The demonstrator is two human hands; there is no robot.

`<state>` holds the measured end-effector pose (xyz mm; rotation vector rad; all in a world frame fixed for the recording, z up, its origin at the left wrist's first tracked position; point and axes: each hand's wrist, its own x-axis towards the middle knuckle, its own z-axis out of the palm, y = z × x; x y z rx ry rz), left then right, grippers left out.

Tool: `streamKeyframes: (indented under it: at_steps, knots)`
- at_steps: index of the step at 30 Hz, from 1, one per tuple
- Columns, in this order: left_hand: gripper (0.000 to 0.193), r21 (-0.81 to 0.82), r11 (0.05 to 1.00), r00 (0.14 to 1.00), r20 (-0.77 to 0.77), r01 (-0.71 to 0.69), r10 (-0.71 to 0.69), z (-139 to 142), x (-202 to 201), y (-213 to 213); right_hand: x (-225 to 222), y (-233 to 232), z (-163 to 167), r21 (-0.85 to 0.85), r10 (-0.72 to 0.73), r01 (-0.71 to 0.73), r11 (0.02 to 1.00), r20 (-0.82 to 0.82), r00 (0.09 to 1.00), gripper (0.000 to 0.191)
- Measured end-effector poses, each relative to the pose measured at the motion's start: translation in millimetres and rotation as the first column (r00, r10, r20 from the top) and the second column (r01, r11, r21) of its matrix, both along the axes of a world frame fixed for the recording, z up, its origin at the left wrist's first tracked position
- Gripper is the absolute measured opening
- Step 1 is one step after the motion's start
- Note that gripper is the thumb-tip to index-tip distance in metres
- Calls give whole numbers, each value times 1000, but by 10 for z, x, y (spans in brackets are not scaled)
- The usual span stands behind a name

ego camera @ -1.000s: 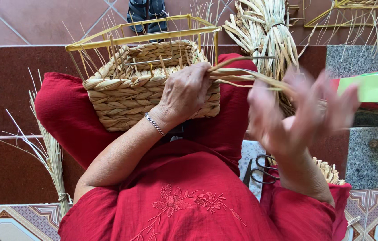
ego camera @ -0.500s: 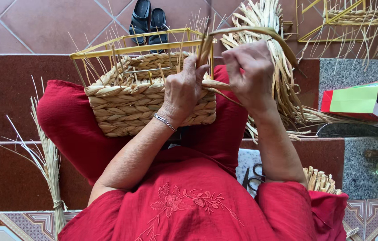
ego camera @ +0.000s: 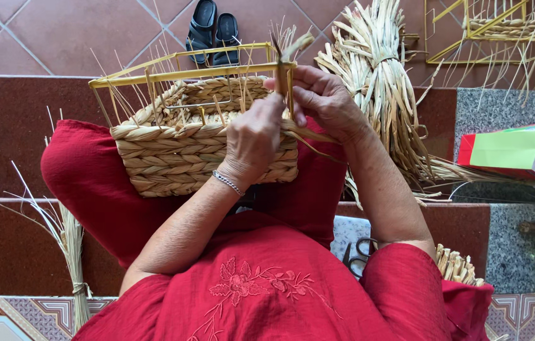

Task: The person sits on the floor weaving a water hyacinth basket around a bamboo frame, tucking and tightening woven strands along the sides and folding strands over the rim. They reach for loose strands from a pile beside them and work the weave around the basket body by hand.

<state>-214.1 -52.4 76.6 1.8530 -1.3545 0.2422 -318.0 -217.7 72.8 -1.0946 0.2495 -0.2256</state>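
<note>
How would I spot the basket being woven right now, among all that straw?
Start at the red-clothed lap in the middle. On it rests the half-woven basket, where the left hand and right hand meet. Unlike the bare yellow frame at top right, its lower half is thickly braided.

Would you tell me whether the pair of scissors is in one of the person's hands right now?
No, the scissors lie low by the right elbow, while the left hand and right hand work a straw strand at the basket.

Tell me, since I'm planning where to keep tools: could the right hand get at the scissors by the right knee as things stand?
Probably yes. The scissors lie uncovered just below the right forearm, with nothing over them. But the right hand is now up at the woven basket, pinching a straw strand, so it would have to let go first.
</note>
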Motion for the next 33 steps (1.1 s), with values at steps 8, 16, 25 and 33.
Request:
streamKeyframes:
  at_steps: [8, 16, 25, 33]
  knots:
    - [28, 514, 846, 989, -64, 144, -130, 227, 51, -54, -34, 22, -42, -39, -36, 33, 999, -70, 997, 37]
    - [25, 56, 962, 943, -217, 269, -251, 468, 177, 568, -415, 184, -152, 202, -240, 237, 950, -10, 971, 41]
    - [20, 42, 998, 996, -73, -38, 41, 460, 556, 1303, -328, 263, -45, -262, -171, 114, 958, -205, 964, 27]
    - [27, 216, 941, 963, -3, -261, 268, 313, 1046, 1756, -734, 385, -377, 374, -433, 421, 826, -56, 900, 32]
